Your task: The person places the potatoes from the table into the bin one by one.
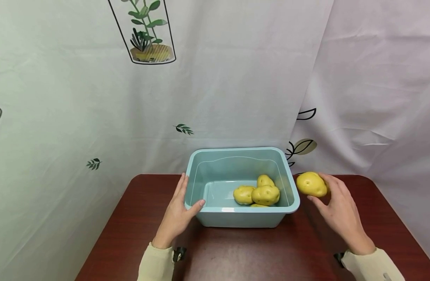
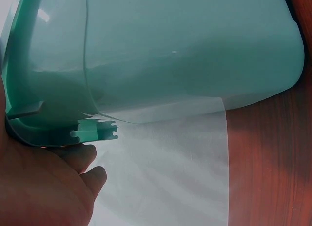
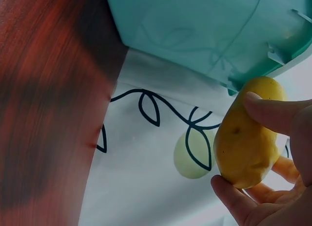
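Observation:
A light blue plastic bin (image 1: 236,218) stands on the table with several yellow potatoes (image 1: 265,195) piled in its right half. My left hand (image 1: 178,214) rests at the bin's left front corner, thumb over the rim and fingers along the outer side. In the left wrist view its fingertips (image 2: 95,179) show below the bin's rim. Just outside the bin's right rim, my right hand (image 1: 341,207) holds another potato (image 1: 311,184) between thumb and fingers. The right wrist view shows this potato (image 3: 251,138) gripped beside the bin wall (image 3: 195,31).
The dark red-brown wooden table (image 1: 236,257) extends to both sides and in front of the bin. Behind it hangs a pale cloth (image 1: 236,89) printed with leaves and a plant jar, close to the bin's back.

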A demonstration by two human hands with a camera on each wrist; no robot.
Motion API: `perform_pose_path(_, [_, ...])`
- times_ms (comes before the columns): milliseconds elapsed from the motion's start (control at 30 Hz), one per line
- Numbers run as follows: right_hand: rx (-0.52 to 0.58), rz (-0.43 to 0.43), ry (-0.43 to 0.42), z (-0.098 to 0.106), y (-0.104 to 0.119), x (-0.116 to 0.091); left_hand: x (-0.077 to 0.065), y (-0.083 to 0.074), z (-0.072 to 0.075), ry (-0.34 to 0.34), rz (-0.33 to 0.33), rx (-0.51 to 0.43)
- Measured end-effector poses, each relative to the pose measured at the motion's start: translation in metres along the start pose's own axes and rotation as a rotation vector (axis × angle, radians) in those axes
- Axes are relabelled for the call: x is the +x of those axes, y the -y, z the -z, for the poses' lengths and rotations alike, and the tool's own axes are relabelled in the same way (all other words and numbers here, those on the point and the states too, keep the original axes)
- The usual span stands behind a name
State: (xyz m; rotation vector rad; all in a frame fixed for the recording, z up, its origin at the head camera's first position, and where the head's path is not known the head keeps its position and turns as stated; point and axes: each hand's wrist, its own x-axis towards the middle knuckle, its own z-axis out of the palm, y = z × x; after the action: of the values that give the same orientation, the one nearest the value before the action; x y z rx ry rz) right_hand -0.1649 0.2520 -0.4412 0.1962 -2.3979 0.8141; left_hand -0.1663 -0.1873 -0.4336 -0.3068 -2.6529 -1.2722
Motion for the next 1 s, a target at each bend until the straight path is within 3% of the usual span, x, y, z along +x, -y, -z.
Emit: perform_pose_path(1000, [0.015,0.04,-0.034,0.007,0.013,0.003,0.0,0.0,0.0,-0.005,-0.005,-0.007])
